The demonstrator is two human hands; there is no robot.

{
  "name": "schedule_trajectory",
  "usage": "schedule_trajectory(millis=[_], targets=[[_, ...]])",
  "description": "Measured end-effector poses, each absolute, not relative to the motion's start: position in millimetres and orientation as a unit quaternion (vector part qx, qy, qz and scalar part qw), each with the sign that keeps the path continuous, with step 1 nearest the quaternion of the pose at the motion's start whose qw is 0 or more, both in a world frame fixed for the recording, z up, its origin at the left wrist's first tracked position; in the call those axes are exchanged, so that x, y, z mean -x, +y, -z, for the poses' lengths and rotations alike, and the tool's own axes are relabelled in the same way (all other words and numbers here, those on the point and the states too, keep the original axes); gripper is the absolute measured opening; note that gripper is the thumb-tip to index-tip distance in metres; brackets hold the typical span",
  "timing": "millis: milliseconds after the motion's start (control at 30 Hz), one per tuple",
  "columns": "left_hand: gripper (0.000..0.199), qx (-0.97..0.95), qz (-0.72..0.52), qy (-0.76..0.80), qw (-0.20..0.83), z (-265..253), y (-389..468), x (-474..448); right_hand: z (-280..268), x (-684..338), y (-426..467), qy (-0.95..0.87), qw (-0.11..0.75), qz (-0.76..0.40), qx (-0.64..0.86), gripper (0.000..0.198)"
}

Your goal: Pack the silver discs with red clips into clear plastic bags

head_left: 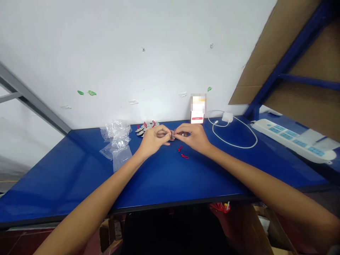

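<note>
My left hand (156, 140) and my right hand (193, 136) meet above the table's middle, both in a pinch. Between their fingertips is a small shiny metallic piece (172, 135), mostly covered by the fingers, so its full shape is hidden. Just behind my left hand lies a pile of round silvery tags (140, 131), several with red cord loops (145, 124) on them. Two loose red cord loops, one small (180, 148) and one nearer the front edge (185, 156), rest on the blue table by my right hand.
Clear plastic bags (117, 138) are heaped at left on the blue table (159, 184). A lit phone (197, 109) leans against the white wall. Right of it lie a white charger (227, 117) with its looped cable (233, 145) and a power strip (292, 140).
</note>
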State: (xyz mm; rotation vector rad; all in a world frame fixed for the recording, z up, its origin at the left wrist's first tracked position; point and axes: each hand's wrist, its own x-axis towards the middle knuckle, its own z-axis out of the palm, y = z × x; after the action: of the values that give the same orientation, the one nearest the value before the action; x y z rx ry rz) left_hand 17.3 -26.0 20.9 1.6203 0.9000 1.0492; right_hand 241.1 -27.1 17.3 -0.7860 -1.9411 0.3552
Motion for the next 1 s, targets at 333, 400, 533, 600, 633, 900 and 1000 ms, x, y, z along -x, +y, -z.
schedule_trajectory(millis=[333, 400, 533, 600, 633, 900, 1000], targets=[[0.041, -0.556, -0.448, 0.327, 0.619, -20.7, -23.8, -17.7, -22.2, -243.8, -25.6, -0.814, 0.474, -0.106, 0.318, 0.016], [0.040, -0.550, -0.455, 0.314, 0.626, -20.8, -24.0, -18.2, -25.3, -243.7, -25.8, -0.804, 0.485, -0.121, 0.321, 0.016], [0.038, -0.553, -0.458, 0.305, 0.625, -20.7, -24.9, -19.5, -28.4, -244.0, -26.2, -0.800, 0.495, -0.103, 0.324, 0.015], [0.038, -0.555, -0.459, 0.302, 0.625, -20.7, -25.3, -20.0, -28.0, -244.7, -25.7, -0.804, 0.489, -0.085, 0.329, 0.014], [0.038, -0.555, -0.459, 0.299, 0.626, -20.7, -25.5, -20.2, -27.5, -245.1, -25.4, -0.805, 0.485, -0.081, 0.330, 0.014], [0.034, -0.552, -0.465, 0.272, 0.637, -19.2, -24.8, -19.9, -25.3, -245.8, -26.2, -0.820, 0.474, -0.067, 0.313, 0.014], [0.036, -0.541, -0.471, 0.273, 0.640, -18.8, -23.9, -19.7, -25.2, -245.8, -27.1, -0.809, 0.483, -0.059, 0.329, 0.012]])
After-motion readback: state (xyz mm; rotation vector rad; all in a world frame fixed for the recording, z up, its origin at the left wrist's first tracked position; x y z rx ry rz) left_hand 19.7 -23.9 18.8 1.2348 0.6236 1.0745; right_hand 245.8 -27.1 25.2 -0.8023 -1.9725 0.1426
